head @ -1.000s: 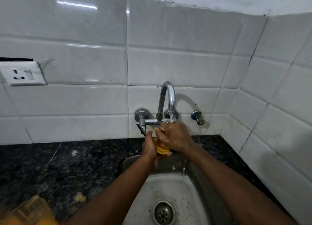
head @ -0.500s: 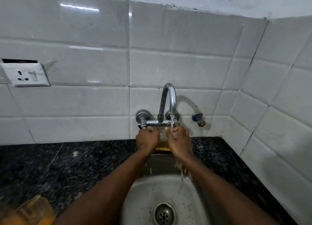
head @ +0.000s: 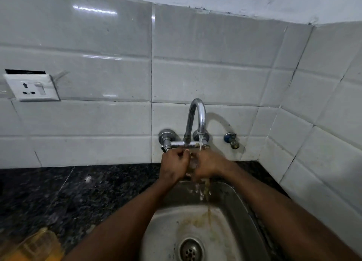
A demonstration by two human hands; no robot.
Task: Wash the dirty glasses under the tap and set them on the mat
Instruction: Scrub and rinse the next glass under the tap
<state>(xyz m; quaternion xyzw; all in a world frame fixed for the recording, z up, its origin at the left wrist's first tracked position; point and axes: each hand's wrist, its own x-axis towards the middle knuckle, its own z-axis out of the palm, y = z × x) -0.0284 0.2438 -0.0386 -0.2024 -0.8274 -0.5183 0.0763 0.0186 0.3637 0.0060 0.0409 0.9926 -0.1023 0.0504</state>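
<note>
Since half a second ago, yellowish runoff [head: 204, 190] had begun dripping from under the hands and streaking the sink [head: 162, 239] basin; the orange seen at the glass base no longer showed. Both hands had stayed at the same spot under the spout.

Nearest, lower left: second glass [head: 39, 245] with orange contents on the black granite counter [head: 78, 192], blurred, well apart from both hands. Drain [head: 191, 249] sat at the basin's centre, with a brownish-yellow stain running towards it from the far wall of the sink.

Above the sink's far rim: left hand [head: 174, 166] and right hand [head: 210, 165] close together, with the glass [head: 193, 162] pressed between them. Only a narrow clear strip of it showed. Left fingers were curled round its left side, thumb on top; right fingers were wrapped round its right side. It looked roughly upright, though the hands hid too much to be sure.

Water fell from the tap [head: 195, 119] onto the glass at the right hand's edge. Behind: white tiled wall [head: 195, 74], small valve [head: 231, 140] right of the tap, socket [head: 32, 87] far left.
</note>
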